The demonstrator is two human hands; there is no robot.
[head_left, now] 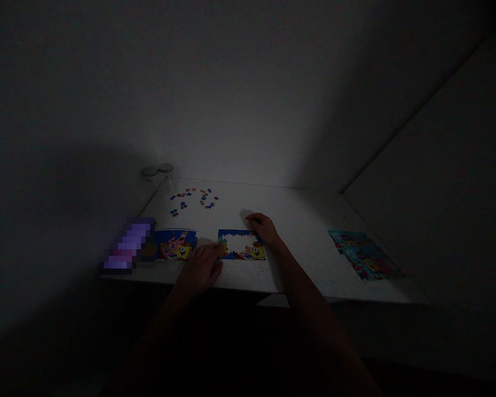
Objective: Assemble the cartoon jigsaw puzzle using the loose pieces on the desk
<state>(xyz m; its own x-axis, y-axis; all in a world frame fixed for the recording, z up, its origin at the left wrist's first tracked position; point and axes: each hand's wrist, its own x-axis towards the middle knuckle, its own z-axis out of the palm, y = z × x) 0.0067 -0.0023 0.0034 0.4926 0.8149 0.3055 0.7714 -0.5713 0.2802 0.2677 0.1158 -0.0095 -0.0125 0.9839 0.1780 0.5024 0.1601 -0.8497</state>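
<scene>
A partly assembled jigsaw puzzle (255,253) with a cartoon picture lies on the white table, its border joined around a gap in the middle. My left hand (199,268) rests flat with its fingers extended, between the puzzle's left edge and a printed cartoon picture (182,251). Just above the puzzle's upper right corner is my right hand (265,228), fingers curled and pinched together; whatever they hold, if anything, is too dark and small to make out. Loose puzzle pieces (183,205) are scattered beyond the printed picture.
At the table's left end lies a phone-like object (129,245) with a blurred, lit screen. Eyeglasses (165,167) sit at the back left corner. Another cartoon puzzle or picture (367,256) lies on the right. Walls (248,110) enclose the white table (303,242), and the light is dim.
</scene>
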